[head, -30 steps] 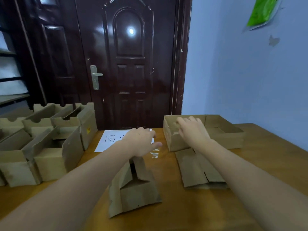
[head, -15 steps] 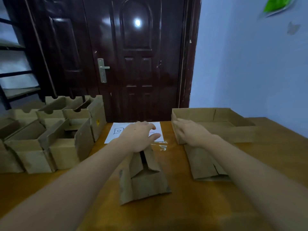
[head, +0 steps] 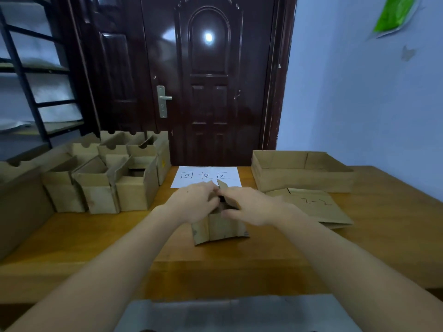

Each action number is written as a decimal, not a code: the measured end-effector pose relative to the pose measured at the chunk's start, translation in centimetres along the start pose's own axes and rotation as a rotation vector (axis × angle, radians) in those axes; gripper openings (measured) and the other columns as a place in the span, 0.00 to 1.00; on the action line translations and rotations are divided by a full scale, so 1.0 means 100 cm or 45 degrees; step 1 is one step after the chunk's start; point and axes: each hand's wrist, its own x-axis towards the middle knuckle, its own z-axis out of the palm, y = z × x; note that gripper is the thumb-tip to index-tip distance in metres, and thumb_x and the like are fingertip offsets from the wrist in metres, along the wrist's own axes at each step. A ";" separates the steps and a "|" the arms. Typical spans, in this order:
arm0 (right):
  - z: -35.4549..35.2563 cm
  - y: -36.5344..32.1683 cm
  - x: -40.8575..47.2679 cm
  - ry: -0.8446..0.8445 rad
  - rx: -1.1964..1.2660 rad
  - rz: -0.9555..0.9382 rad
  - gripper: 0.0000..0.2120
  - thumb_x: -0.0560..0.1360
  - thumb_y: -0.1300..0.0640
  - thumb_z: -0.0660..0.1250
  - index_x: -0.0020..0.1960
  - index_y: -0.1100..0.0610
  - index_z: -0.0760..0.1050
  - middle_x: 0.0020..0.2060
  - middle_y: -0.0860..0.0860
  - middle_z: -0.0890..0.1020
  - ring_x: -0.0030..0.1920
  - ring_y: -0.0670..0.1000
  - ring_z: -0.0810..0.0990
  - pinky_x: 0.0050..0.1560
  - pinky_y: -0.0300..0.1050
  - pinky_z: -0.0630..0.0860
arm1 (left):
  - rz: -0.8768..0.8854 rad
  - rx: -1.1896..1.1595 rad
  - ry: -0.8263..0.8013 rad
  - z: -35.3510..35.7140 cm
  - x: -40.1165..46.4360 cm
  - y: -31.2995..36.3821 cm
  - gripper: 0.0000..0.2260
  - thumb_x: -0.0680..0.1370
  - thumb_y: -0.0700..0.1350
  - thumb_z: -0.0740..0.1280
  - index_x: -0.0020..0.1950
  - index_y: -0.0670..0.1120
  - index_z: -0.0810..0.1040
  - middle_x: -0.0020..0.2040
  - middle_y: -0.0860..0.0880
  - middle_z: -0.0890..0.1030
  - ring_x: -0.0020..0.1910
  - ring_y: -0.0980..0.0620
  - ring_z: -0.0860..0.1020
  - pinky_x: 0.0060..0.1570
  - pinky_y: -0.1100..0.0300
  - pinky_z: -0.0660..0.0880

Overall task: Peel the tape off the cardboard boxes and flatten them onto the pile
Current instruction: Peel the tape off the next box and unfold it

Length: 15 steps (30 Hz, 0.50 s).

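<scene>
Hands, left [head: 194, 205] and right [head: 249, 207], grip small cardboard box's [head: 219, 227] top flaps.

white sheet [head: 206, 176] on the tabletop [head: 383, 236] says "回收区", and the flat cardboard [head: 314, 204] has "2-2" scribbled on it

Two bare forearms (no sleeves), left hand [head: 195, 202], right hand [head: 249, 207]

Both forearms extended forward, bare, and converged at the centre. The left hand [head: 195, 203] lay knuckles up, fingers curled downward around a cardboard edge. The right hand [head: 249, 207] sat just beside it, fingertips meeting the left's, thumb spread low and fingers bent over the same edge.
</scene>
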 end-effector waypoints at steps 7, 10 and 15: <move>0.010 -0.001 -0.007 0.089 0.047 0.014 0.19 0.84 0.60 0.56 0.73 0.50 0.72 0.68 0.48 0.77 0.67 0.50 0.73 0.69 0.49 0.71 | 0.212 0.349 0.007 0.009 -0.012 -0.002 0.26 0.81 0.55 0.61 0.79 0.52 0.64 0.75 0.51 0.68 0.72 0.48 0.68 0.71 0.53 0.65; 0.011 0.002 -0.014 0.103 0.099 0.091 0.21 0.84 0.62 0.51 0.71 0.45 0.70 0.67 0.46 0.76 0.64 0.50 0.74 0.64 0.50 0.73 | 0.223 0.433 -0.048 0.005 -0.008 -0.007 0.32 0.79 0.55 0.64 0.82 0.53 0.58 0.80 0.50 0.63 0.77 0.47 0.62 0.76 0.50 0.59; 0.013 0.020 -0.015 0.186 0.195 0.222 0.22 0.81 0.66 0.49 0.56 0.41 0.72 0.55 0.52 0.81 0.53 0.56 0.80 0.51 0.57 0.79 | 0.191 0.573 -0.109 -0.001 0.000 -0.017 0.33 0.79 0.49 0.67 0.81 0.54 0.58 0.83 0.47 0.56 0.81 0.45 0.54 0.80 0.47 0.52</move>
